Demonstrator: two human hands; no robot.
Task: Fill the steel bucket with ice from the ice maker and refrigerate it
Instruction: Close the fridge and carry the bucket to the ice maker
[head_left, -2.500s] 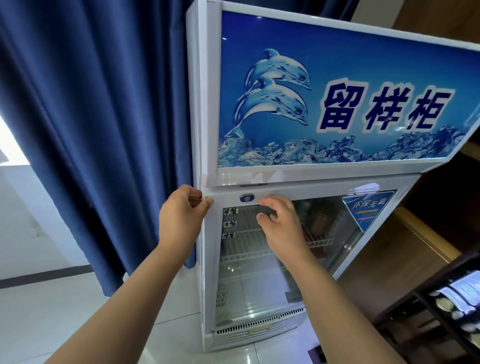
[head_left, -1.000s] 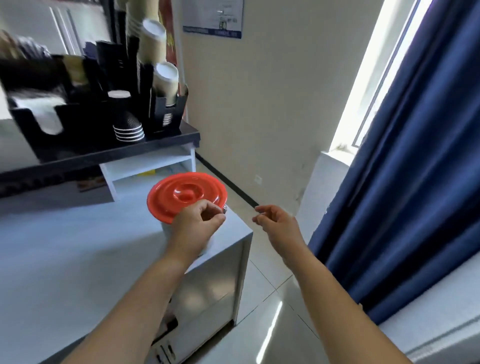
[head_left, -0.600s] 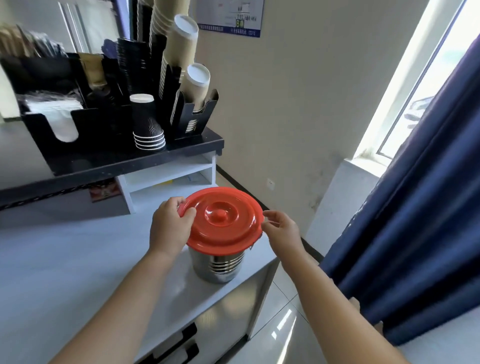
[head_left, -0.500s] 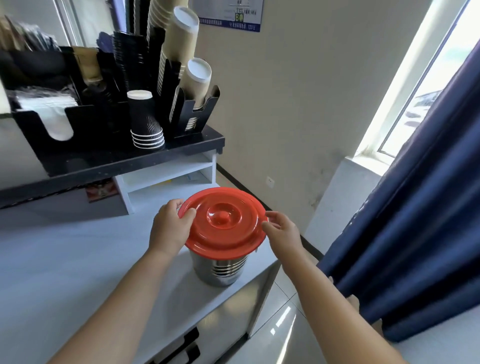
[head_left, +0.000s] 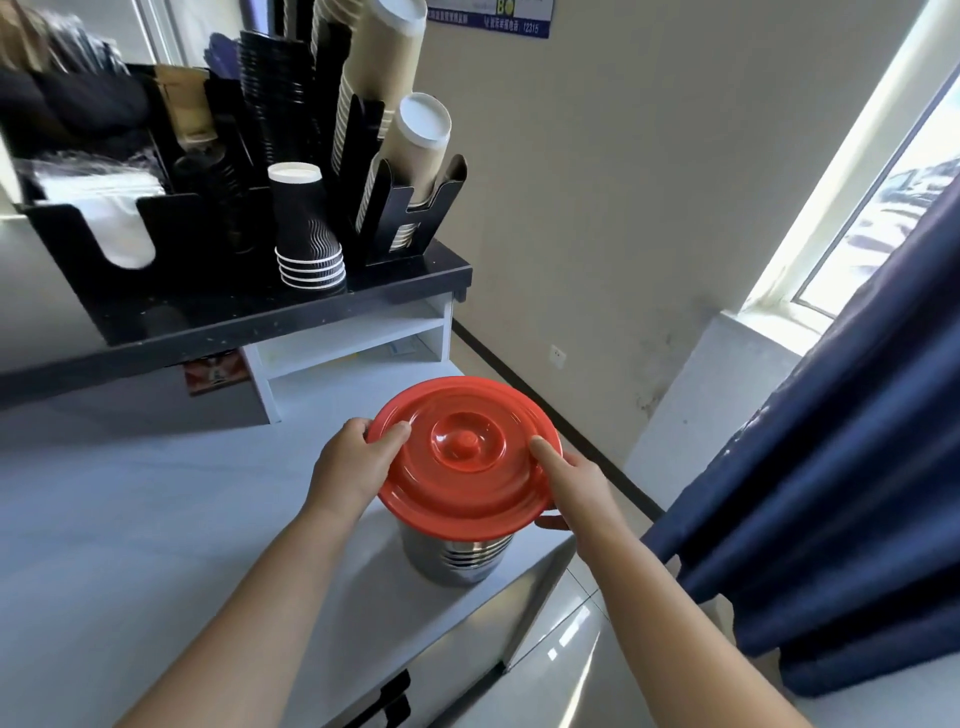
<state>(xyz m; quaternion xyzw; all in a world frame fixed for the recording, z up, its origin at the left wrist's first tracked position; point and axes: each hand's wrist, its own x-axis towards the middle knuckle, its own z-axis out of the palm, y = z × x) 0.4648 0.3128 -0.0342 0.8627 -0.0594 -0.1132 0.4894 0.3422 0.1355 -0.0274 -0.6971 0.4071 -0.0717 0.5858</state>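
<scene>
A blue curtain (head_left: 831, 493) hangs at the right. The grey counter (head_left: 130, 519) carries a black shelf (head_left: 249, 317) stacked with paper cups (head_left: 306, 228). The steel bucket (head_left: 457, 556) stands upright near the counter's right edge, in front of the shelf. A red lid (head_left: 467, 457) covers its top; whether it is seated cannot be told. The left hand (head_left: 353, 467) grasps the lid's left rim, thumb on top. The right hand (head_left: 576, 488) grasps the right rim, thumb on top, fingers (head_left: 550, 522) beneath.
</scene>
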